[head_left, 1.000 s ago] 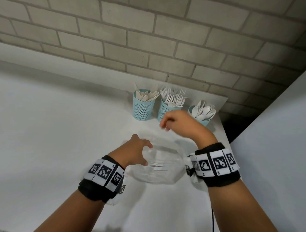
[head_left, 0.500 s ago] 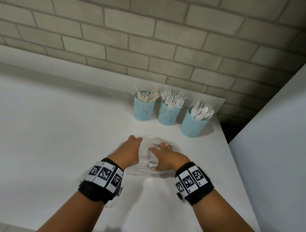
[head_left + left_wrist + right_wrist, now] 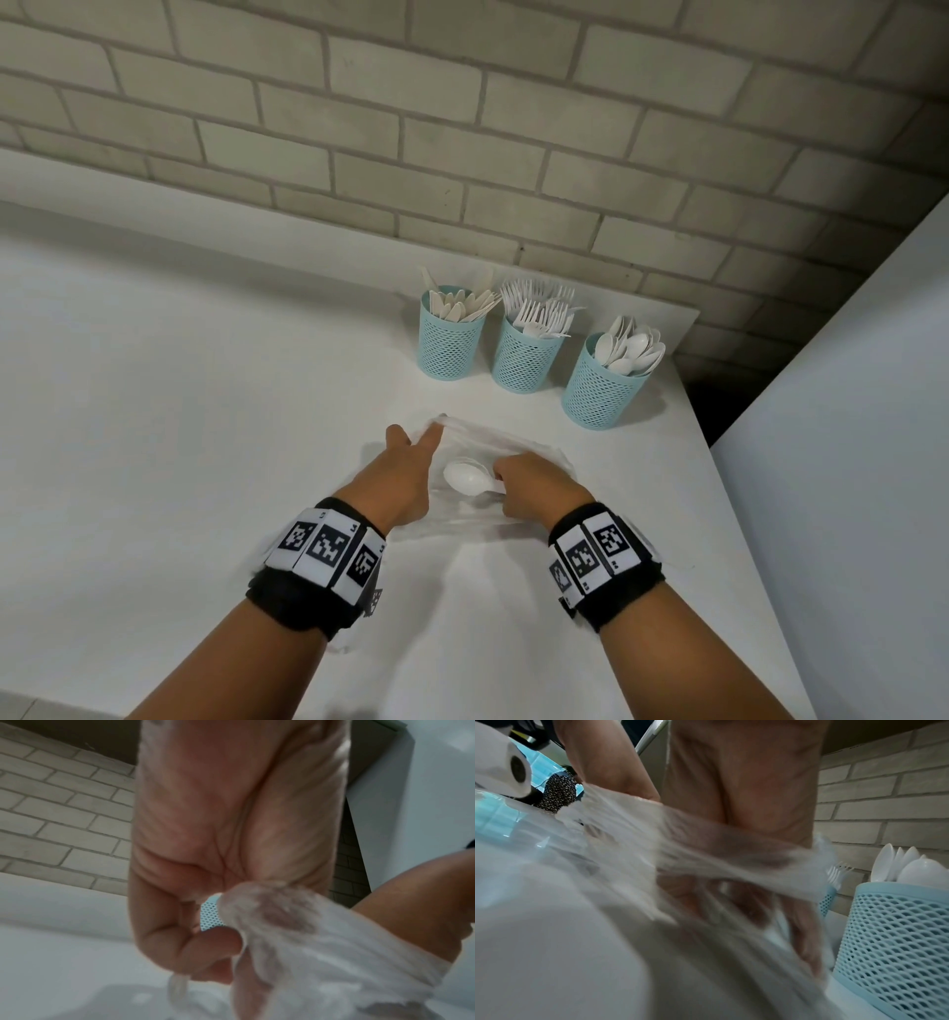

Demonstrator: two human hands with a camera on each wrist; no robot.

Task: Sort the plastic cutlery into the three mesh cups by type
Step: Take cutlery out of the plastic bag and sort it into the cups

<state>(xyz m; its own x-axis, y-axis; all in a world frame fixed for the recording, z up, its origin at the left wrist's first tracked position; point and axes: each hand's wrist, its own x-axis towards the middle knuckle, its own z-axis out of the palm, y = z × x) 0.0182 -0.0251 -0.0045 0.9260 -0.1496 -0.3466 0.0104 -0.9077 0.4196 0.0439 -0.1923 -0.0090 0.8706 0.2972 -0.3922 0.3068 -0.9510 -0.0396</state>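
- Pulling a spoon (image 3: pixel 464 475) out of a clear plastic bag (image 3: pixel 518 444) with our right hand (image 3: pixel 534 485); fingers curled round the handle end, bowl pointing left, spoon low over the bag and not yet clear of it.
- Our left hand (image 3: pixel 405 462) pinches the bag's rim, fingers curled on bunched film in the left wrist view, holding the mouth open on the white counter (image 3: pixel 179 411).
- Three mesh cups stand in a row near the brick wall (image 3: pixel 513 128), well apart from the hands: left cup (image 3: pixel 449 342) with what look like knives, middle cup (image 3: pixel 526 354) with forks, right cup (image 3: pixel 601 393) with spoons.
- Progress, our judgement: mostly done. All three cups are well filled, each by one type, and no loose cutlery lies on the counter.
- Left: this spoon belongs in the right cup. We cannot tell if more pieces sit in the bag; the film is crumpled and the wrist views are blurred.
- Bag looks nearly flat, so likely few remain.
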